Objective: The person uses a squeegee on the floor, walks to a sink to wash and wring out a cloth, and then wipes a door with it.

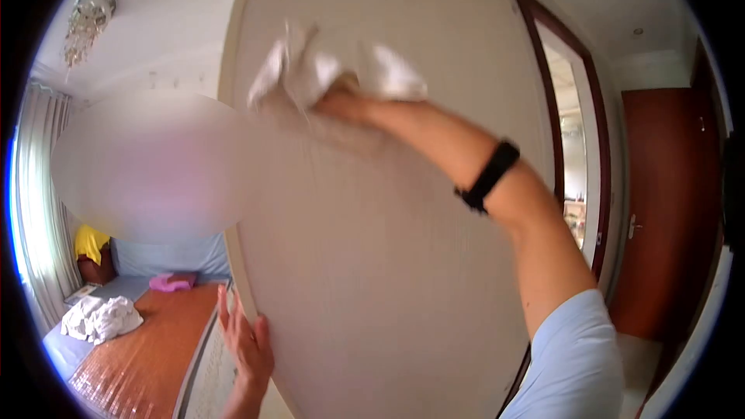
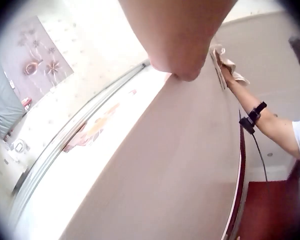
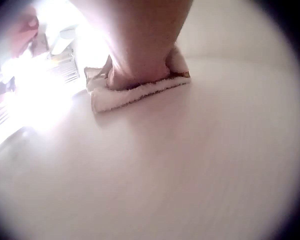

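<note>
My right hand (image 1: 341, 105) holds a whitish cloth (image 1: 310, 76) against the upper part of a tall, pale wardrobe-like panel (image 1: 380, 264). The cloth is blurred in the head view, and loose folds stick out around the hand. In the right wrist view, the folded edge of the cloth (image 3: 122, 97) lies along the panel surface; the fingertips are hidden. Lower down, my left hand (image 1: 248, 349) is at the panel's left vertical edge, fingers pointing up and spread, holding nothing. From the left wrist, that hand (image 2: 180, 55) overlaps the top of the panel's edge.
Left of the panel is a bed with a brown mat (image 1: 155, 341), a crumpled white cloth (image 1: 101, 318) and a pink item (image 1: 172, 282). A curtain (image 1: 43, 186) hangs beyond. On the right are a dark-framed doorway (image 1: 543, 54) and a red-brown door (image 1: 667, 209).
</note>
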Motion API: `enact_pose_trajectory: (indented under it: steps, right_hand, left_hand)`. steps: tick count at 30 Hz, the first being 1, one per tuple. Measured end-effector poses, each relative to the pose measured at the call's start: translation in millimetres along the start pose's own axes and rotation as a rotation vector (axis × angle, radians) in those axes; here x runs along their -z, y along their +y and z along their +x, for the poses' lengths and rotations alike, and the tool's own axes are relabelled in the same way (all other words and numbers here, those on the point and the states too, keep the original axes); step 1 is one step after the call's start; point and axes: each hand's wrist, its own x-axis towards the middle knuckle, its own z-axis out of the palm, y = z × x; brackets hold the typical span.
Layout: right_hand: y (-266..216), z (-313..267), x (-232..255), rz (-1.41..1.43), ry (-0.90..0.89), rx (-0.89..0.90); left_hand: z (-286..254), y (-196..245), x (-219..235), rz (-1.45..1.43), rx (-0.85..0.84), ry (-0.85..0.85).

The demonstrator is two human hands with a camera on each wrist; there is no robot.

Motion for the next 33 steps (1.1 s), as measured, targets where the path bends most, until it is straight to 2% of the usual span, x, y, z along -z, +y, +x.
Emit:
enact_pose_trajectory:
  steps: [2, 3, 4, 5, 6, 7, 9, 10, 12, 13, 14, 16, 17, 18, 19, 21, 22, 23, 25, 26, 27, 28, 30, 32, 33]
  right_hand:
    - [7, 38, 15, -0.045, -0.021, 0.067]
    - [17, 63, 30, -0.066, -0.021, 0.087]
    - [35, 88, 54, -0.091, -0.001, 0.085]
    - [57, 112, 87, -0.111, 0.04, 0.06]
    - [84, 134, 123, -0.136, 0.079, 0.023]
    - [117, 147, 158, -0.166, 0.125, -0.051]
    - [177, 158, 236, -0.265, 0.237, -0.238]
    - [214, 156, 269, -0.321, 0.3, -0.341]
    - [267, 117, 312, -0.428, 0.416, -0.538]
    - [292, 77, 316, -0.462, 0.464, -0.616]
    - [319, 11, 292, -0.58, 0.488, -0.622]
    - [308, -57, 282, -0.843, 0.425, -0.686]
    - [302, -104, 269, -0.956, 0.258, -0.811]
    - [282, -133, 258, -1.215, 0.122, -0.762]
    - [274, -132, 262, -1.494, 0.002, -0.685]
    - [294, -142, 262, -0.742, 0.528, -0.575]
    - [289, -153, 258, -0.735, 0.525, -0.607]
    - [282, -149, 258, -0.735, 0.535, -0.616]
    - [268, -145, 250, -0.69, 0.538, -0.662]
    - [261, -144, 242, -0.689, 0.597, -0.672]
    - [253, -141, 236, -0.696, 0.653, -0.683]
    - [247, -138, 232, -0.706, 0.704, -0.694]
    - [228, -119, 236, -0.907, 0.34, -0.585]
    - [182, -101, 225, -0.87, 0.364, -0.191]
    - [185, -78, 203, -0.858, 0.346, -0.146]
  left_hand:
    - [-5, -5, -1, 0.05, 0.037, -0.093]
    - [3, 4, 2, 0.003, 0.054, -0.066]
    - [7, 1, -3, 0.099, -0.051, 0.01]
    - [15, 12, 1, 0.011, -0.016, -0.042]
    - [26, 20, 14, 0.261, -0.117, -0.11]
    - [-4, 9, 10, 0.307, 0.178, -0.17]
    - [29, -12, 4, 0.319, 0.226, -0.141]
    - [37, -28, -2, 0.32, 0.256, -0.103]
    - [6, -47, -22, 0.28, 0.341, -0.076]
    - [-26, -49, -21, 0.275, 0.382, -0.092]
    - [-69, -47, -18, 0.268, 0.425, -0.122]
    - [-82, -23, -32, 0.189, 0.324, -0.032]
    - [-75, -4, -20, 0.162, 0.274, -0.03]
    - [-46, 11, -18, 0.12, 0.195, 0.02]
    - [-22, 22, -27, 0.06, 0.121, 0.107]
    - [-30, 14, -30, -0.008, 0.164, 0.109]
    - [-34, 9, -26, -0.027, 0.183, 0.093]
    - [-30, 24, -25, -0.214, 0.244, 0.09]
    - [-32, 26, -27, -0.165, 0.21, 0.088]
    - [-31, 25, -27, -0.136, 0.194, 0.078]
    - [-29, 24, -27, -0.145, 0.228, 0.099]
    - [-32, 17, -24, -0.137, 0.382, 0.013]
    - [-39, -2, -21, -0.11, 0.68, -0.166]
    - [-32, 1, -27, -0.073, 0.392, 0.017]
    - [-34, 4, -33, -0.057, 0.258, 0.104]
